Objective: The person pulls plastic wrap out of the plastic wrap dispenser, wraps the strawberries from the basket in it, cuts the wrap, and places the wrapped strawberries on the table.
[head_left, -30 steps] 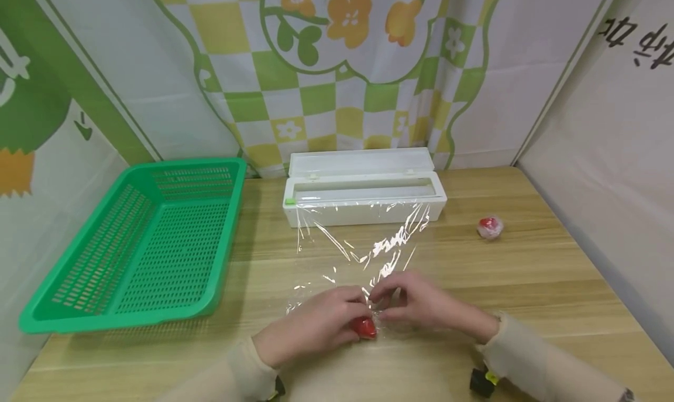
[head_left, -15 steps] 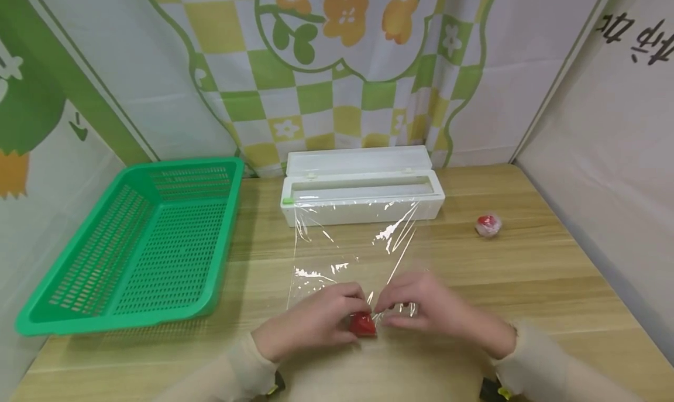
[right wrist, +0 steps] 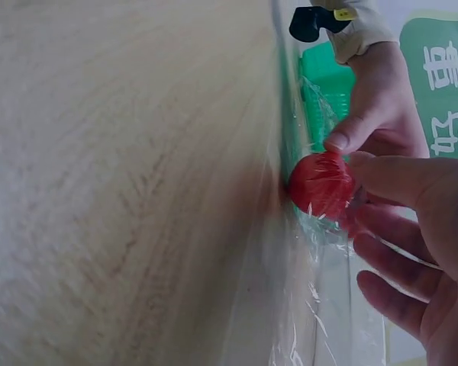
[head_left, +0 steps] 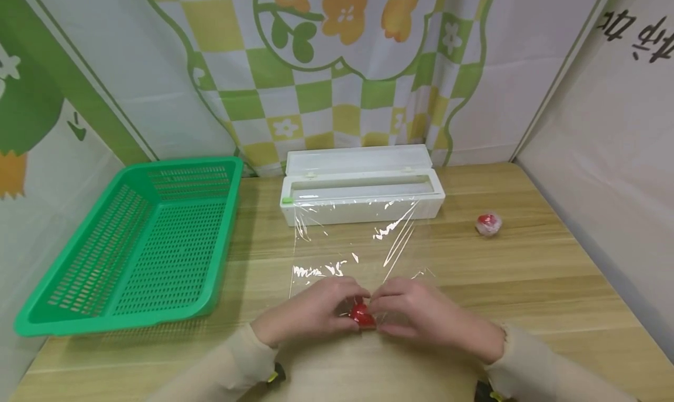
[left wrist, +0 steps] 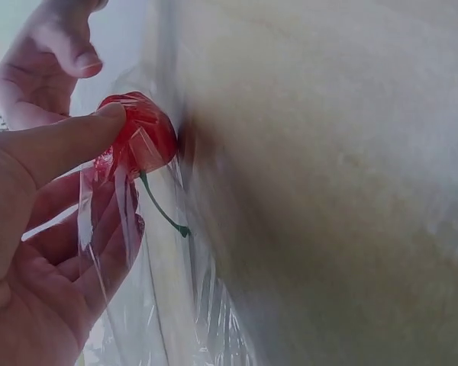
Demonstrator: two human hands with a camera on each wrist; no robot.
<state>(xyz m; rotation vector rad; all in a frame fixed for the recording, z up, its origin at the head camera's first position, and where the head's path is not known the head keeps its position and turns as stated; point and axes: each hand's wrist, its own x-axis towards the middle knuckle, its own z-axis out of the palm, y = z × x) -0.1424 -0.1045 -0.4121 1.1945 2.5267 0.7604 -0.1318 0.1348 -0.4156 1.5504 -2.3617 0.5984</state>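
Note:
A shiny red cherry (head_left: 362,315) with a green stem (left wrist: 164,207) lies under clear plastic wrap (head_left: 337,253) near the front of the table. My left hand (head_left: 310,313) holds it, thumb on its wrapped side and curled fingers behind. From the right, my right hand (head_left: 429,314) meets the cherry with bent fingers and seems to pinch the wrap at its edge; its fingertips are partly hidden in the head view. In the right wrist view the film clings to the cherry (right wrist: 320,185) and both thumbs are close together there. The sheet runs back to a white wrap dispenser (head_left: 363,212) with its lid raised.
A green slotted basket (head_left: 223,256) stands on the left of the wooden table (head_left: 526,285). Another red item bundled in film (head_left: 488,224) sits at the right. Patterned cloth (head_left: 332,103) hangs behind the dispenser.
My right hand drew slightly right, then came back in to the cherry. My left fingers have shifted a little on it, and the sheet's creases have moved.

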